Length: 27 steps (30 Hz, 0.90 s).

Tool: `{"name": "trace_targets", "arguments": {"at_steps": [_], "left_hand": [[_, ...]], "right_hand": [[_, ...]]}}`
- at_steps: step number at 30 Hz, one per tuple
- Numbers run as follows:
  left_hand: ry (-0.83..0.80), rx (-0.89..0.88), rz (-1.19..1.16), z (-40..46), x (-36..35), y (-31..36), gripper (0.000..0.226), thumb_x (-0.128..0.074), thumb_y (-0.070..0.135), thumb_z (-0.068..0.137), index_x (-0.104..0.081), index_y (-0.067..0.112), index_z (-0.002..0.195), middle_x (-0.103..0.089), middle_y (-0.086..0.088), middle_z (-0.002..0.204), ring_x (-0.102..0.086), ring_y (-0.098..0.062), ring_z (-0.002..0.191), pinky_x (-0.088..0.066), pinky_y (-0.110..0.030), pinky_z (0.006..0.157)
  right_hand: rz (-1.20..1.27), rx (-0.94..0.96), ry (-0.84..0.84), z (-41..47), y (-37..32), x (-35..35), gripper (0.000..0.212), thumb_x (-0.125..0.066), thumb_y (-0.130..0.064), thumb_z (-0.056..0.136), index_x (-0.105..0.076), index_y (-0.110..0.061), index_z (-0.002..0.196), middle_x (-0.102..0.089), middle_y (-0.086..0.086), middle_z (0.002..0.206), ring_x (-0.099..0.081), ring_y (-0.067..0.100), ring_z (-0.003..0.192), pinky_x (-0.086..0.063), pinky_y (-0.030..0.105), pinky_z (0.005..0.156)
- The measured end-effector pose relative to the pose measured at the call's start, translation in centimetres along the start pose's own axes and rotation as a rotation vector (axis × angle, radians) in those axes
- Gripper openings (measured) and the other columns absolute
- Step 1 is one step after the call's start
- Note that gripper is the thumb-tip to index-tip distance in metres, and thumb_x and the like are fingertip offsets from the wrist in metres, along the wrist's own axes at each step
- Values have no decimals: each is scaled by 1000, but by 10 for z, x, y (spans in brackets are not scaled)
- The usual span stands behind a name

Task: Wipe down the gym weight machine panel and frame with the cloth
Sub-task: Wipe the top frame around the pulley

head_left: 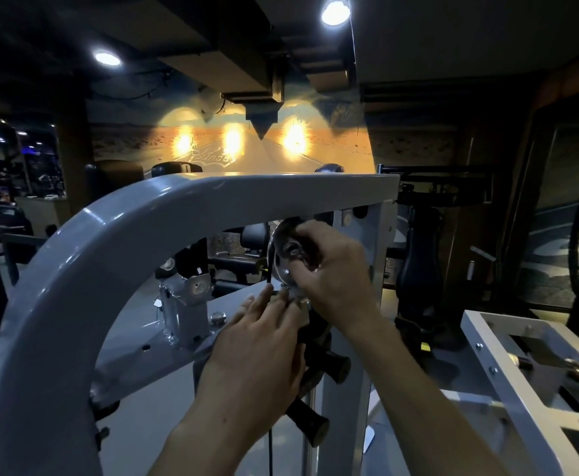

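While the right hand (329, 269) curls its fingers over a shiny pulley (283, 259) at frame centre, the left hand (260, 341) presses straight fingers just below it, beneath the grey frame (116, 242); no cloth is discernible.

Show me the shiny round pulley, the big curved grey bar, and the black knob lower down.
Pulley (283, 269): head view, its chrome face.
Curved grey frame bar (85, 255): head view, outer bend.
Black knob (338, 365): head view, its rounded end.

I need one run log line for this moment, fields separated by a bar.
left hand: fingers straight beside pulley | right hand: fingers curled on chrome pulley | cloth: not clearly visible | grey frame: untouched
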<state>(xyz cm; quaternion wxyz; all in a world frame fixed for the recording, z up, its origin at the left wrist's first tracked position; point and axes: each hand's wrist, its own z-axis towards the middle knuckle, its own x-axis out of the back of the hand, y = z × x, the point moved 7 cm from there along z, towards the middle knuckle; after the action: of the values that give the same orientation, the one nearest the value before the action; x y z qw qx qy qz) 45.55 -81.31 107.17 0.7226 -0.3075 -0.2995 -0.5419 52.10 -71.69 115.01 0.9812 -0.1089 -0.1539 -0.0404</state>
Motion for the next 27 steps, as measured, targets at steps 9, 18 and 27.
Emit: {"name": "trace_targets", "arguments": {"at_steps": [9, 18, 27], "left_hand": [[34, 6, 26, 1, 7, 4, 45, -77, 35, 79, -64, 25, 121, -72, 1, 122, -62, -28, 128, -48, -38, 103], [81, 3, 66, 1, 5, 4, 52, -86, 35, 69, -68, 21, 115, -74, -2, 120, -67, -27, 121, -49, -37, 97], [91, 7, 62, 1, 8, 5, 49, -85, 36, 70, -68, 22, 114, -74, 1, 119, -68, -25, 120, -52, -37, 96]], "right_hand": [[99, -198, -81, -14, 50, 36, 18, -76, -9, 80, -67, -20, 91, -63, -11, 85, -61, 1, 74, -47, 13, 62], [56, -186, 23, -13, 66, -4, 20, -71, -5, 87, -70, -10, 106, -68, 2, 98, -64, 18, 87, -56, 34, 77], [71, -280, -59, 2, 70, 25, 13, -73, -13, 89, -74, -22, 98, -70, -11, 92, -65, -1, 81, -49, 10, 71]]}}
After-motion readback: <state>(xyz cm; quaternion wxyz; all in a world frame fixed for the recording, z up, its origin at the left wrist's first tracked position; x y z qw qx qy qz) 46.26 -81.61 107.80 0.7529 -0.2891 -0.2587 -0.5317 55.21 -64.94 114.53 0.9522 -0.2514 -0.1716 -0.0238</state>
